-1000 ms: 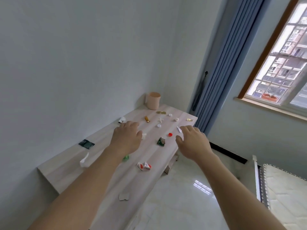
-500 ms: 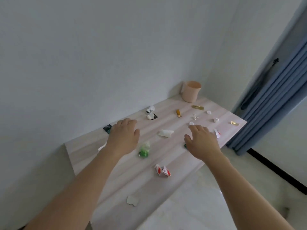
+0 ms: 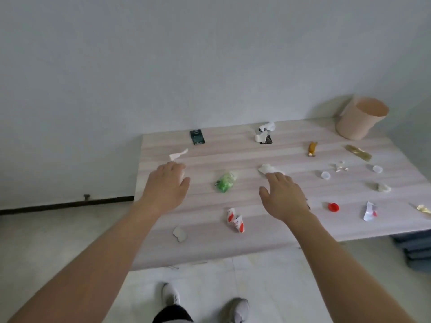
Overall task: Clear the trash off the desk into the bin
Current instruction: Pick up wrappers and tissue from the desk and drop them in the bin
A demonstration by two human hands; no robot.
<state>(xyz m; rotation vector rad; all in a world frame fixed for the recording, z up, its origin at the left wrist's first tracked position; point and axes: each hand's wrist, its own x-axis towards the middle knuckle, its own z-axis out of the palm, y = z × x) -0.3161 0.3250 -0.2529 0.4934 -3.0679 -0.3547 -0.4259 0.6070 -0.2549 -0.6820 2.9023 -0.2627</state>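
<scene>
We are now facing the desk (image 3: pixel 268 248) square-on from its near long edge, where a second ago we were looking along it from one end; both hands have been carried with that turn and are now hovering over the middle of the top. The left hand (image 3: pixel 166 187) is hanging palm-down toward the left end, fingers relaxed and spread, grasping nothing; the right hand (image 3: pixel 283 197) is likewise unclenched and empty, its fingertips reaching just short of a white paper scrap (image 3: pixel 267 169). Between the two hands a green wrapper (image 3: pixel 225 182) is lying, and nearer the front edge a red-and-white wrapper (image 3: pixel 236 220) and a pale scrap (image 3: pixel 179 233). Along the back edge we are seeing a dark packet (image 3: pixel 197 137), a white wad (image 3: pixel 264 134) and a torn white strip (image 3: pixel 178 154); toward the right end, an amber wrapper (image 3: pixel 312 148), a gold foil (image 3: pixel 358 152), two clear caps, a red cap (image 3: pixel 333 207) and more scraps are scattered. The bin (image 3: pixel 360 121) is standing upright and open at the back right corner, well apart from both hands. We are judging that the approach is finishing and that no trash has yet been lifted: the whole clearing is still ahead, likely starting with the pieces nearest the fingers.
</scene>
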